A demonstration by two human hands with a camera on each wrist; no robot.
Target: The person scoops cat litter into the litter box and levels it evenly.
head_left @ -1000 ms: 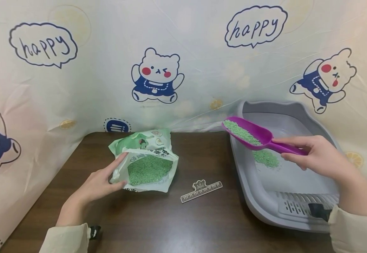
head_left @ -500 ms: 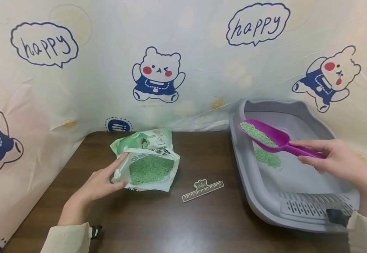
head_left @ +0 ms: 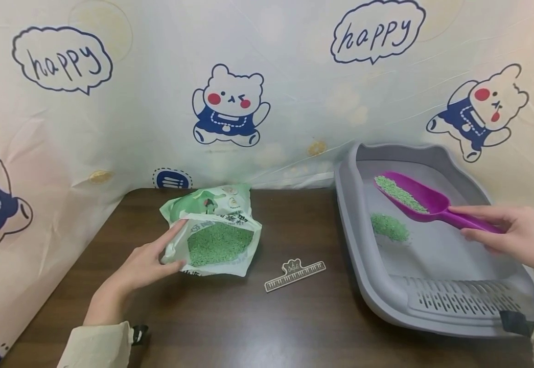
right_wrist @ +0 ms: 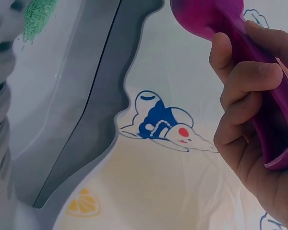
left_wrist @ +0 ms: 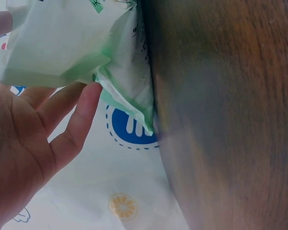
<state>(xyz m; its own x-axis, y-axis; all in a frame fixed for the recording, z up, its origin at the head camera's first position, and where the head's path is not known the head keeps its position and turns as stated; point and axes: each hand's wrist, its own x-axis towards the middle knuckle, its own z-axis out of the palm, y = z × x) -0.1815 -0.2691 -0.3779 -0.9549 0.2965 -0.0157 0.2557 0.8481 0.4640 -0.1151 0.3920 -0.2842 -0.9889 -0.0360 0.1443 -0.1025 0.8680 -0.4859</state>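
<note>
My left hand (head_left: 140, 268) holds the left side of an opened bag of green pellet litter (head_left: 211, 204); in the left wrist view its fingers (left_wrist: 84, 112) lie against the white and green bag. The bag's mouth faces me, and green pellets (head_left: 221, 244) show inside. Over the grey litter box (head_left: 351, 245), my right hand (head_left: 519, 235) grips the handle of a purple scoop (head_left: 437, 207), its fingers (right_wrist: 252, 76) curled round it. Green pellets (head_left: 400, 193) fill part of the scoop, which is roughly level. A small pile of pellets (head_left: 389, 227) lies on the box floor.
A flat clip with a piano-key pattern (head_left: 294, 275) lies on the dark wooden table (head_left: 230, 322) between bag and box. A slotted grate (head_left: 460, 296) spans the near end of the box. Behind hangs a printed cloth (head_left: 294, 102).
My right hand has moved right with the loaded scoop, from over the box's left rim to above its inside. The left hand has stayed on the bag.
</note>
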